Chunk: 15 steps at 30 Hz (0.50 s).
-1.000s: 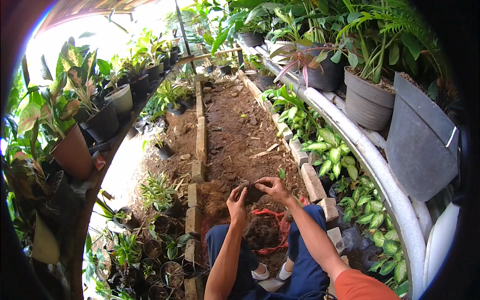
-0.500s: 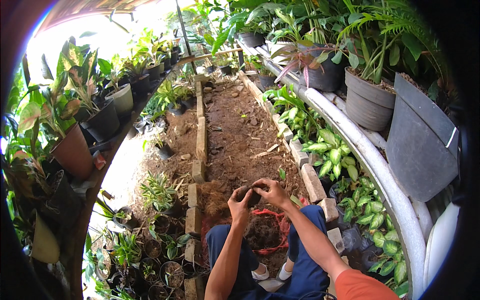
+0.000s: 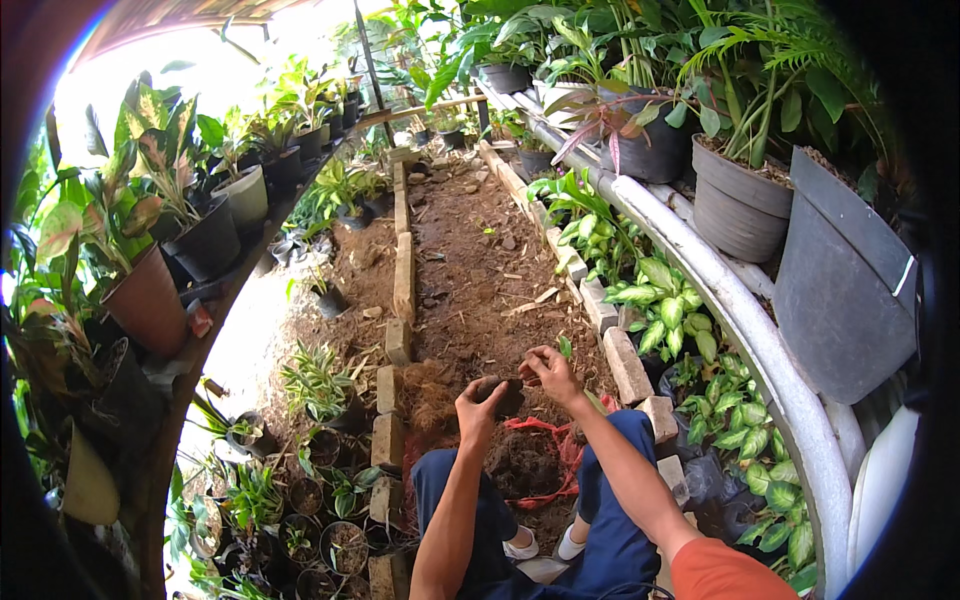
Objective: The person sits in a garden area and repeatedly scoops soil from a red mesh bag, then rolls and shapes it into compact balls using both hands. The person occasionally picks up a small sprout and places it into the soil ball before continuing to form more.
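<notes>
My left hand [image 3: 477, 407] is closed around a small black pot [image 3: 510, 402], which looks filled with dark soil. Just to the right of its rim is my right hand [image 3: 553, 375], apart from the pot. Its fingers are curled together, and whatever they may hold is too small to make out. Below both hands, between my knees, an open red plastic bag [image 3: 571, 462] lies on the ground with dark soil [image 3: 523, 465] inside.
Brick edging [image 3: 388, 440] borders the dirt path on the left, with more bricks [image 3: 626, 366] on the right. Several small potted plants [image 3: 345, 547] crowd the lower left. Shelves of pots flank both sides; a thick white pipe [image 3: 735, 295] curves along the right one.
My right hand has come off the pot's rim and shifted slightly up and to the right. The left hand still holds the pot in nearly the same place.
</notes>
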Each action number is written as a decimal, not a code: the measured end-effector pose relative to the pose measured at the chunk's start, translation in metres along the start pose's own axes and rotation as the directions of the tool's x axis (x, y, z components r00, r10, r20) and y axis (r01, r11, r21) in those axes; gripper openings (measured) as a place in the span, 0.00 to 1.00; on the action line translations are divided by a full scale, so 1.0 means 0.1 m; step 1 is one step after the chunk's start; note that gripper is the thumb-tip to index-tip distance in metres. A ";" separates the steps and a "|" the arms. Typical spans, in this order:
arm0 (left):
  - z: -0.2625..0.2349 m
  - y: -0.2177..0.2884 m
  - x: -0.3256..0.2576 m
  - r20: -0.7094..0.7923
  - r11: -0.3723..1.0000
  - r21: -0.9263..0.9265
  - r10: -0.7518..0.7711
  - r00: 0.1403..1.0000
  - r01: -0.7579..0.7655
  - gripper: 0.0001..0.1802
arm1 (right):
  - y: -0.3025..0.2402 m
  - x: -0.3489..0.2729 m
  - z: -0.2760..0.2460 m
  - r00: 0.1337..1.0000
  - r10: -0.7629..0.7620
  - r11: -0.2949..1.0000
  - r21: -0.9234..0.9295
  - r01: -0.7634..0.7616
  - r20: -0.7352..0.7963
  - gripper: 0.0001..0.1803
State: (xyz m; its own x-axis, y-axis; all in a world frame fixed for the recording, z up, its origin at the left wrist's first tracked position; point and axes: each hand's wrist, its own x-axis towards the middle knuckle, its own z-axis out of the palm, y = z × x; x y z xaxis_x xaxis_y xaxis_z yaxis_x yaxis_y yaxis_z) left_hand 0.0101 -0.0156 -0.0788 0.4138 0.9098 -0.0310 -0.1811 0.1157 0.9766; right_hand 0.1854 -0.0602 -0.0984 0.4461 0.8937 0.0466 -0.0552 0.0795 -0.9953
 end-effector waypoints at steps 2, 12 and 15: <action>-0.03 0.01 0.00 -0.007 1.000 0.017 0.007 1.000 -0.007 0.17 | 0.12 0.06 -0.12 0.990 0.119 0.993 -0.005 -0.120 -0.069 0.13; -0.09 -0.01 0.03 -0.098 0.998 0.053 -0.013 0.995 0.018 0.16 | 0.27 -0.04 -0.40 0.819 0.565 0.406 -0.899 -0.166 0.104 0.24; -0.07 -0.01 0.01 -0.095 0.997 0.048 -0.052 0.994 0.057 0.16 | 0.19 -0.07 -0.37 0.771 0.631 0.241 -0.966 -0.089 0.087 0.24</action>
State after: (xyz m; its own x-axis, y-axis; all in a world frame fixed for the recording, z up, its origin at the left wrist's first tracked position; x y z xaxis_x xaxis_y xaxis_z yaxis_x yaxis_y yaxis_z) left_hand 0.0045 -0.0116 -0.0818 0.3364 0.9362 -0.1018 -0.1141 0.1478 0.9824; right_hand 0.2143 -0.0809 -0.1206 0.2311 0.7773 -0.5852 0.8104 -0.4866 -0.3263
